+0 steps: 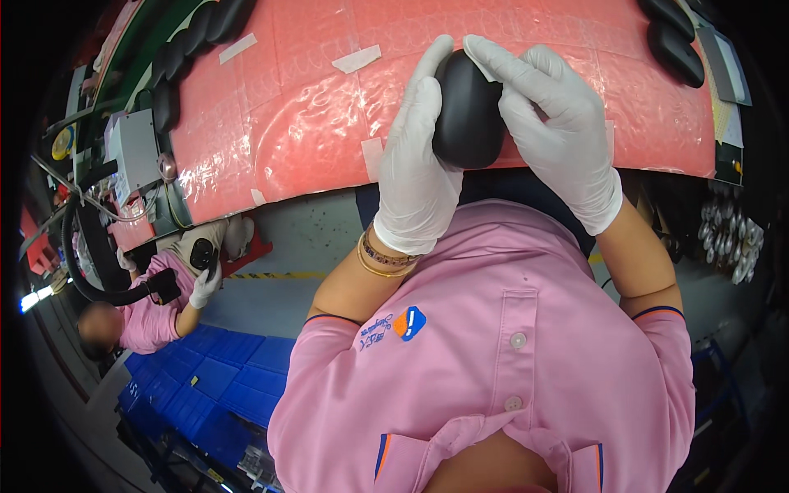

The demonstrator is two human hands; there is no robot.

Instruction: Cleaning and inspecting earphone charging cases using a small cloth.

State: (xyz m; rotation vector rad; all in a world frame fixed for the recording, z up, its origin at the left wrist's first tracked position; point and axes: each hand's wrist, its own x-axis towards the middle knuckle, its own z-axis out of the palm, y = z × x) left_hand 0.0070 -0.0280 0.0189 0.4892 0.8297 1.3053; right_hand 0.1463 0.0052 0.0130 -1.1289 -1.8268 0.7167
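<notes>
A smooth matte-black oval shell [469,113] is held up near the front edge of the pink-red covered table. White-gloved, my left hand [417,156] grips its left side, with fingers stretched along the edge. My right hand [552,123], also in a white glove, bends round the far right side of the shell. Its index fingertip lies on the shell's far end, and a small white piece shows under the fingers; whether this is cloth or glove I cannot tell. The shell's underside is hidden.
The table [308,123] has a shiny red film held by strips of pale tape [357,59]. Similar black shells line its far left [196,37] and far right [675,54] edges. A co-worker [156,296] sits at left near blue bins [222,374] and a grey box [136,152].
</notes>
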